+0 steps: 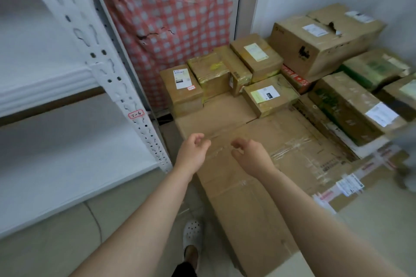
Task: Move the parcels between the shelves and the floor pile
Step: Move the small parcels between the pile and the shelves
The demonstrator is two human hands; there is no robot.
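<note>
- Both arms are stretched over the large flat carton (258, 153).
- The left hand (193, 150) and right hand (249, 155) are empty, fingers loosely curled.
- The parcels (254, 67) are piled on the floor beside the white shelves (67, 87).

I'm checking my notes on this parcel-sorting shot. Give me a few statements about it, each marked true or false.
1. The left hand and the right hand hold nothing. True.
2. The tag on the shelf post reads 2-1. False: it reads 5-6.
3. The large box at the back of the pile is torn on top. True.
4. The cloth behind the pile is plain blue. False: it is red-and-white checked.
</note>
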